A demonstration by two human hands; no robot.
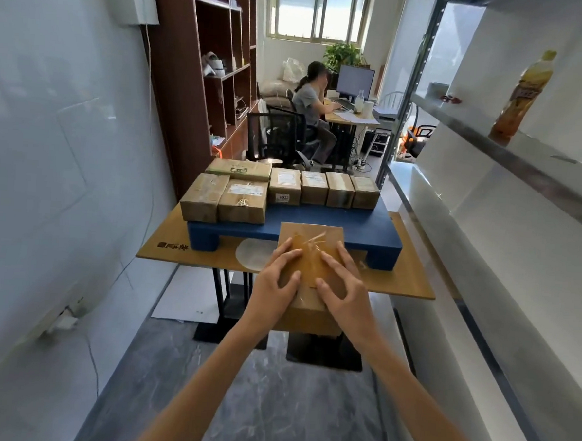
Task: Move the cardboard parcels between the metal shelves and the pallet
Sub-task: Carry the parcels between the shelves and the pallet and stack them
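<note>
Both hands clamp one cardboard parcel (310, 242) from either side. The left hand (275, 282) and the right hand (345, 290) sit on its near half, with bent fingers pressing on the taped top face. The grip on each side is closed on the parcel.

The parcel is oblong, and its long axis runs straight away from the person. Its far end points at the pallet (330, 219) and its near end hangs out past the front edge of the table (401, 283). The top face is roughly level. Its far end overlaps the pallet's front edge in the view, but whether it touches there cannot be told.

The blue pallet stands on the brown table. It carries seven more parcels: four in a row (324, 188) along the back right, and three (229, 196) grouped at the left. A white disc (251, 253) lies on the table under the pallet's front edge.

The metal shelves (491, 147) run along the right. A yellow drink bottle (522, 98) stands on an upper level and a small red thing (450, 99) lies further back. A dark wooden bookcase (203, 78) lines the left wall. Beyond the pallet a person (308, 103) sits in a black chair (274, 134) at another table facing a monitor (355, 81), with a plant (344, 53) by the window.
</note>
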